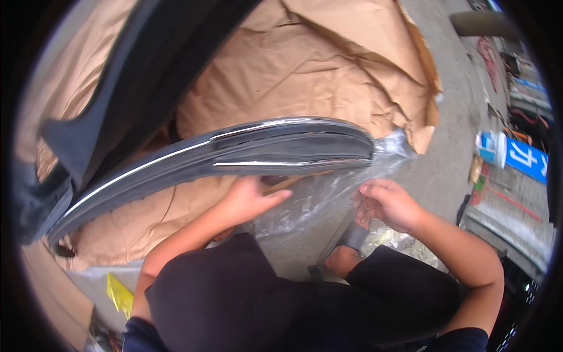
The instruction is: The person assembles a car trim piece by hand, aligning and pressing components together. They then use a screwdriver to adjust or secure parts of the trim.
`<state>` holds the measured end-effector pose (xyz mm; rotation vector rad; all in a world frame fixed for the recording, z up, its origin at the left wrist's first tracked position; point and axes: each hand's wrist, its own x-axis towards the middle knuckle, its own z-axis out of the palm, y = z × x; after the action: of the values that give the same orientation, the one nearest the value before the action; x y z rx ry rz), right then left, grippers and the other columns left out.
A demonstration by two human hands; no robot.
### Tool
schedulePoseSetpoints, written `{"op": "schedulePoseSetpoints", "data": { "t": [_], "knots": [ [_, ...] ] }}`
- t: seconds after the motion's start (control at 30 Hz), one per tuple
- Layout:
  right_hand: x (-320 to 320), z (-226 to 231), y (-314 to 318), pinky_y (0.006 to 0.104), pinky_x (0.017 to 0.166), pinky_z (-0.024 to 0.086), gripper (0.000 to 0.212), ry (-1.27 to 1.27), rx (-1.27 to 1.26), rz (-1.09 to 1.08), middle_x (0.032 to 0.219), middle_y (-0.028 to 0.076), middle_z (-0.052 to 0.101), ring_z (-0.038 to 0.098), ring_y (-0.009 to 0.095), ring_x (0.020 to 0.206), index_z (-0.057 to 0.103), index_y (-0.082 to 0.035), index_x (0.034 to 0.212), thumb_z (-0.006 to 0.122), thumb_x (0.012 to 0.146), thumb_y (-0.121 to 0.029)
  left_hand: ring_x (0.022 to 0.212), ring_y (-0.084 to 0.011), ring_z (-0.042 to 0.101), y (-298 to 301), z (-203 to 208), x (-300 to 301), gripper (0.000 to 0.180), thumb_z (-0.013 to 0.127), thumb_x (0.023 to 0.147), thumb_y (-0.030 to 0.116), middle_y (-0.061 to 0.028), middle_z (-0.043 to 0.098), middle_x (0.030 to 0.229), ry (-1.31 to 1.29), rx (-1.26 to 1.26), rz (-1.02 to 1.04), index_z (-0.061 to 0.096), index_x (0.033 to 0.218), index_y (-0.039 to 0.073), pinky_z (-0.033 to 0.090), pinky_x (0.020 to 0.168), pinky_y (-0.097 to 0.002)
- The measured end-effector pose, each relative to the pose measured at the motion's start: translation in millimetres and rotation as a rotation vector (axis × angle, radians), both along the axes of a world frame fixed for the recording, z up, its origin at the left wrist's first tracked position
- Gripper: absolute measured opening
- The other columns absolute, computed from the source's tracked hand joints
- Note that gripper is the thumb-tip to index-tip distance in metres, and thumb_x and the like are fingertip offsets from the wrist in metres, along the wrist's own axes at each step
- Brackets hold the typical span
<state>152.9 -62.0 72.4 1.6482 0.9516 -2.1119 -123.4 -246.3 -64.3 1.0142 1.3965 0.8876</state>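
A long, curved black plastic car trim piece (293,146), like part of a bumper, with shiny strips along it, stretches from the lower left to its rounded end at right. My left hand (249,198) is at its lower edge, thumb stretched out and apart; the other fingers are partly hidden beneath the edge. Just below the rounded end is my right hand (387,202), its fingers curled in with the thumb against them. Whatever they may pinch is too small to make out. A larger black panel (152,64) rises at the upper left, meeting the trim piece.
Crumpled brown paper (281,76) lies beneath the black parts, with clear plastic film (293,208) by my feet. A yellow scrap (119,293) is at the lower left. To the right are a white-and-blue bucket (491,148), a blue sign (526,159) and clutter on the concrete floor (454,111).
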Motion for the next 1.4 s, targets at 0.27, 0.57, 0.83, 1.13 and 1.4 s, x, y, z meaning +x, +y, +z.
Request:
{"op": "schedulePoseSetpoints", "data": {
  "t": [0.27,0.57,0.83,1.13,1.4],
  "knots": [
    [166.4,-21.0,40.1,0.0387,0.076,0.058,0.028,-0.105,0.304,-0.420,0.097,0.013,0.067,0.066,0.023,0.082,0.064,0.002,0.108,0.056,0.105,-0.024,0.115,-0.0389,0.070,18.0,77.2,-37.8,0.056,0.081,0.089,0.023,-0.0265,0.072,0.117,0.486,-0.126,-0.607,0.062,0.131,-0.008,0.055,0.099,-0.0435],
    [147.0,-137.2,51.0,0.0412,0.085,0.060,0.046,0.031,0.222,-0.519,0.111,0.018,0.066,0.068,0.028,0.096,0.060,0.003,0.126,0.061,0.104,-0.037,0.117,-0.0253,0.067,48.4,115.5,52.9,0.066,0.077,0.098,0.024,-0.0212,0.065,0.133,0.001,-0.693,-0.370,0.047,0.148,-0.006,0.052,0.103,-0.0378],
    [122.6,-156.6,85.9,0.0463,0.092,0.056,0.090,-0.048,0.521,0.357,0.111,0.034,0.071,0.072,0.043,0.107,0.049,0.014,0.136,0.061,0.095,-0.066,0.148,-0.0332,0.043,102.3,28.0,208.6,0.060,0.063,0.107,0.025,-0.0199,0.049,0.154,-0.597,-0.568,0.455,0.037,0.156,0.002,0.032,0.123,-0.0492],
    [103.3,-148.3,102.9,0.0468,0.094,0.056,0.096,-0.083,0.419,0.570,0.123,0.035,0.068,0.071,0.044,0.113,0.047,0.011,0.134,0.067,0.089,-0.072,0.142,-0.0250,0.051,154.2,-0.7,277.8,0.045,0.066,0.106,0.028,-0.0090,0.061,0.144,-0.821,-0.350,1.054,0.054,0.143,0.004,0.034,0.122,-0.0532],
    [103.7,-159.8,69.7,0.0503,0.099,0.055,0.102,-0.146,0.551,0.312,0.122,0.038,0.062,0.065,0.052,0.117,0.044,0.010,0.140,0.076,0.082,-0.068,0.129,-0.0303,0.064,158.4,-17.4,293.0,0.032,0.059,0.103,0.006,-0.0132,0.065,0.134,-0.733,-0.282,1.141,0.059,0.135,0.001,0.051,0.111,-0.0506]
  ]
}}
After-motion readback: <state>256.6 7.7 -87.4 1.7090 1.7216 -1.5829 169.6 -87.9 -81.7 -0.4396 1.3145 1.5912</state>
